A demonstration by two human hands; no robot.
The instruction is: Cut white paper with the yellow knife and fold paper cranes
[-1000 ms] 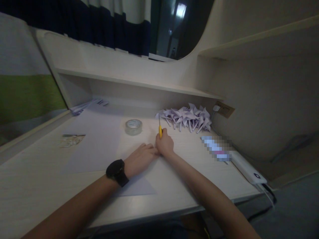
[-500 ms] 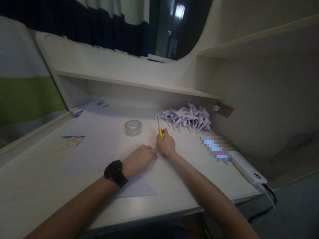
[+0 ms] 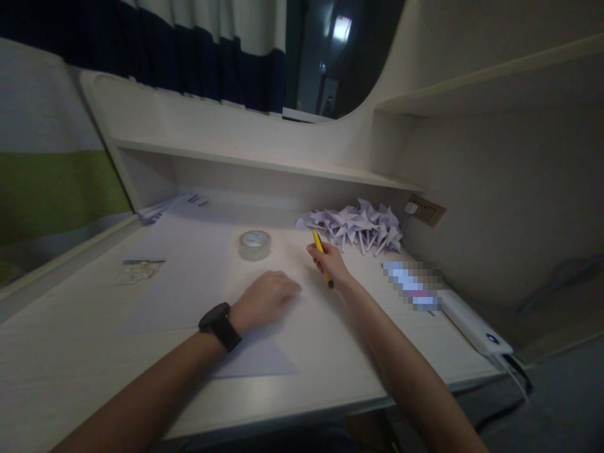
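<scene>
My right hand point(image 3: 330, 263) is lifted a little above the desk and grips a slim yellow tool point(image 3: 321, 253), its dark end pointing down toward me. My left hand point(image 3: 267, 299), with a black watch on the wrist, lies palm down on a pale sheet of paper point(image 3: 257, 355) on the white desk point(image 3: 70, 340). A roll of clear tape point(image 3: 255, 243) stands just beyond the left hand. Behind the right hand lies a heap of folded lilac paper pinwheels point(image 3: 356, 225).
A larger pale sheet point(image 3: 184, 277) covers the desk's left middle, with a small printed card point(image 3: 139, 270) beside it. More paper point(image 3: 163, 206) is stacked under the shelf at back left. A white power bank point(image 3: 474, 324) with cables sits at the right edge, below a wall socket point(image 3: 427, 209).
My right hand has lifted off the paper and moved right, away from the left hand, tilting the yellow tool from upright to slanted. The left hand stays flat on the sheet.
</scene>
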